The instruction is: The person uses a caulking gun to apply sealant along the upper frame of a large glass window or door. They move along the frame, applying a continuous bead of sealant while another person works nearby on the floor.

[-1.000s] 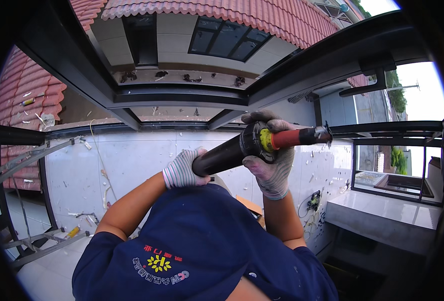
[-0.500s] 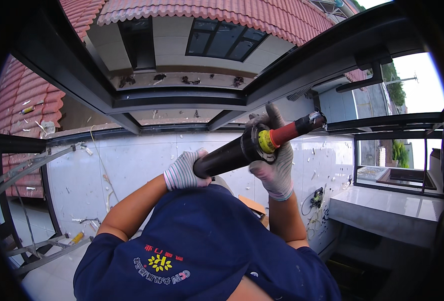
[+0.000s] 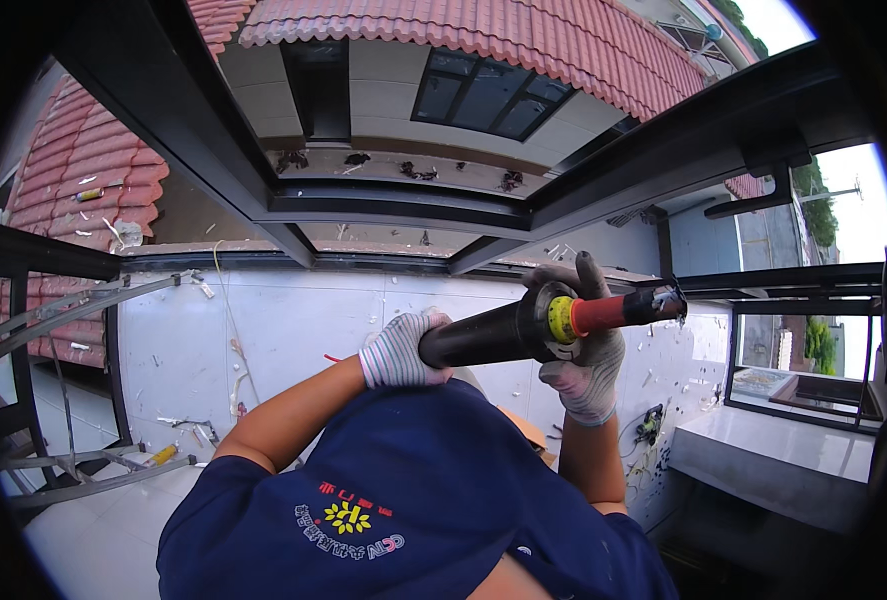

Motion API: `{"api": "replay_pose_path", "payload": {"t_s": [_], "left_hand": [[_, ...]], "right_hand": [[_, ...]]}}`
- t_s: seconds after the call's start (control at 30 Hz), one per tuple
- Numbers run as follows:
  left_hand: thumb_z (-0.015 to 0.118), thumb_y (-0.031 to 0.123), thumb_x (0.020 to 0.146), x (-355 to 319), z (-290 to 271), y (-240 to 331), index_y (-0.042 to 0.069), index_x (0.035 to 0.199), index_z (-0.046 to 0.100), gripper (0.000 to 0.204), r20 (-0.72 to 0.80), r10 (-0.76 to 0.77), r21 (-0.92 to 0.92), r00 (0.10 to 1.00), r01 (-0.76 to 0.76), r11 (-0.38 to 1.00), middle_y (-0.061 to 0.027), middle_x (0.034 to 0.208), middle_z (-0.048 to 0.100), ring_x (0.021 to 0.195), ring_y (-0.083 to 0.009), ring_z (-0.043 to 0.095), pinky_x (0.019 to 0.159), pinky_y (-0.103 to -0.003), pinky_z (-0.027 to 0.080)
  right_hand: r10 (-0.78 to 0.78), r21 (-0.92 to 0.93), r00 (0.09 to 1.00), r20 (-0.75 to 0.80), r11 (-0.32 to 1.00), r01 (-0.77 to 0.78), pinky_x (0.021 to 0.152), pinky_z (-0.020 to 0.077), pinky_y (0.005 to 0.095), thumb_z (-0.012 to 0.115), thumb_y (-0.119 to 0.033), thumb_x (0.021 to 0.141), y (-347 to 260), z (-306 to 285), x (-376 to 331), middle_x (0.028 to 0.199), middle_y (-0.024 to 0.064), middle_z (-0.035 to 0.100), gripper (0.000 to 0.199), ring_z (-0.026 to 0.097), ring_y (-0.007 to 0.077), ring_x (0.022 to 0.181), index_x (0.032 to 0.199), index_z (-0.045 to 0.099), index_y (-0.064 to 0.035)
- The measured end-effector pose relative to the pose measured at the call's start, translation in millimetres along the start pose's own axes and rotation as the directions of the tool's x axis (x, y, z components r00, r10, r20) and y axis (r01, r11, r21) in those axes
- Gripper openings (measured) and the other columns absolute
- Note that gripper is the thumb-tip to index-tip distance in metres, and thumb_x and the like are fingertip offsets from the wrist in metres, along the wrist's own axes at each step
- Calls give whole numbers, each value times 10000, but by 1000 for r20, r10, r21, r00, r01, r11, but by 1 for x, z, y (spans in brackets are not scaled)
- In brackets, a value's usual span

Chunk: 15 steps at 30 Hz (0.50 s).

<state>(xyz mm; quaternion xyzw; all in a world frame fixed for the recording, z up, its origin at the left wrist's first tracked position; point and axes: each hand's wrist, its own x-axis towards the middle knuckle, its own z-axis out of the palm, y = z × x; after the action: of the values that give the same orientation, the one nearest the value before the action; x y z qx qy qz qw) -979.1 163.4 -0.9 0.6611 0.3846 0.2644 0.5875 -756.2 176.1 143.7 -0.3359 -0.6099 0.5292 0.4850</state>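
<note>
Below you the pale tiled floor carries scattered scraps and white chips, thickest along its far edge beneath the dark window frame. A yellow-handled tool lies on it near the metal ladder (at your left). At your right stands a grey stone sill.

The person is wearing a navy short-sleeved shirt with a yellow flower emblem, and speckled grey-white knitted gloves on the left hand and right hand.
</note>
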Motion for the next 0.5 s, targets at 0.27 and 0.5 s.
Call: {"api": "replay_pose_path", "payload": {"t_s": [0.27,0.5], "left_hand": [[811,257,647,-3,-8,-4,73,1084,611,515,-15,52,68,999,-51,996,-129,931,680,865,-268,681,825,-348,540],[808,207,636,0,7,-14,86,1080,617,499,-190,17,64,982,-5,998,-117,922,679,857,-277,680,820,-353,541]], "right_hand": [[2,195,982,187,980,-39,1044,443,390,921,-344,661,0,11,0,1472,207,399,1166,513,269,1257,1565,217,-128],[-80,-302,997,-23,951,70,998,470,400,930,-385,627,9,20,0,1221,106,503,1152,541,256,1161,1530,280,-85]]}}
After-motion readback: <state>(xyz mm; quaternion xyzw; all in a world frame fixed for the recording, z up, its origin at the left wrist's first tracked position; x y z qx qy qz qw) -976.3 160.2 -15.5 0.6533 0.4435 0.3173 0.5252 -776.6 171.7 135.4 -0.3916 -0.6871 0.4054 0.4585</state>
